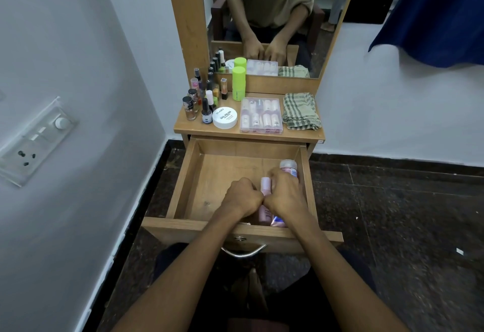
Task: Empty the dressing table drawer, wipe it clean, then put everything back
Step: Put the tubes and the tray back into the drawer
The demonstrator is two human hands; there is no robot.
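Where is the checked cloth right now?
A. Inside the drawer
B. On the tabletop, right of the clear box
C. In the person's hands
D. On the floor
B. The cloth lies folded on the tabletop, just right of the clear box, while both hands are down in the drawer.

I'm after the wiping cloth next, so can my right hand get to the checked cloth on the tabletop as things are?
Probably yes, once freed: the checked cloth lies uncovered at the top's right end, but the right hand is on bottles in the drawer.
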